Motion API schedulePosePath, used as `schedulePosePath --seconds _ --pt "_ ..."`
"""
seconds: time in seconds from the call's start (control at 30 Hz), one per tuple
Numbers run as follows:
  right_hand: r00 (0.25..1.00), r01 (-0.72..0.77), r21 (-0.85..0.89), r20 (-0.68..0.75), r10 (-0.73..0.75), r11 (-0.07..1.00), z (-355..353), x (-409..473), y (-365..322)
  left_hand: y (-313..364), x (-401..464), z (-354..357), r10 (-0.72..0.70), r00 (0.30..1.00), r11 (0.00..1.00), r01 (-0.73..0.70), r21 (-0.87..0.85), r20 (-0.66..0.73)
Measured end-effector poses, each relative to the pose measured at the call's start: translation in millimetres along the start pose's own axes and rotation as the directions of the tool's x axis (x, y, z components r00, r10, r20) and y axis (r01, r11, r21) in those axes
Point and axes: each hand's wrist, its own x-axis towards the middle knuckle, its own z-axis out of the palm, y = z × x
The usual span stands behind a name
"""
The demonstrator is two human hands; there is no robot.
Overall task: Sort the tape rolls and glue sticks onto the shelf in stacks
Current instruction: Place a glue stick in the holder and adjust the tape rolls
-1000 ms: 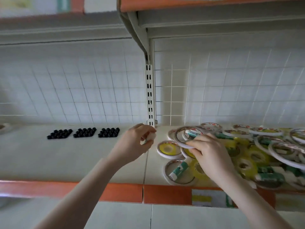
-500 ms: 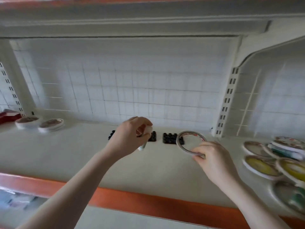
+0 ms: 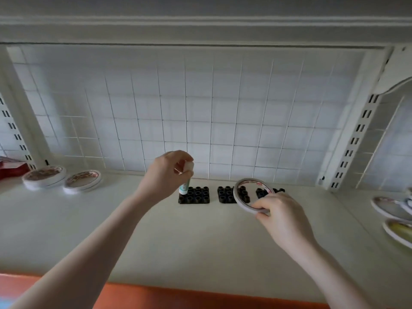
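Observation:
My left hand [image 3: 163, 176] grips a glue stick [image 3: 186, 182] by its white cap, held upright with its lower end at the back left corner of a black holder with round sockets [image 3: 194, 195]. My right hand [image 3: 279, 216] holds a thin white tape roll [image 3: 249, 195] tilted on edge, in front of the middle black holder [image 3: 227, 195]. A third black holder [image 3: 264, 192] shows partly behind the roll. Two stacks of tape rolls [image 3: 44, 176] [image 3: 82, 180] lie at the far left of the shelf [image 3: 200, 237].
More tape rolls [image 3: 390, 208] lie loose at the right edge of view, past a slotted white upright [image 3: 354, 141]. A white wire grid backs the shelf. An orange strip [image 3: 178, 297] runs along the shelf's front edge. A red item [image 3: 11, 169] sits far left.
The view has swung left, away from the loose pile. My left hand brought the glue stick down to the left black holder. My right hand carried the tape roll along.

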Motion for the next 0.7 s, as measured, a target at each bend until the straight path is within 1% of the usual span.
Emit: schedulePosePath --seconds 0.1,0.3,0.5,0.7 --pt "1.0 0.0 -0.044 0.03 0.001 0.999 4 9 -5 -13 9 3 -0.071 0.996 0.997 0.071 -0.011 -0.05" --pt "0.998 -0.017 -0.036 0.059 0.019 0.999 10 21 -10 -34 21 16 -0.138 0.988 0.99 0.136 -0.027 -0.072" --pt "0.997 0.001 -0.032 0.081 0.002 1.0 17 34 -8 -43 30 26 -0.168 0.982 0.986 0.165 -0.039 -0.084" --pt "0.997 0.021 -0.005 0.074 -0.021 1.0 25 41 -8 -48 34 35 -0.172 0.983 0.985 0.17 -0.035 -0.068"
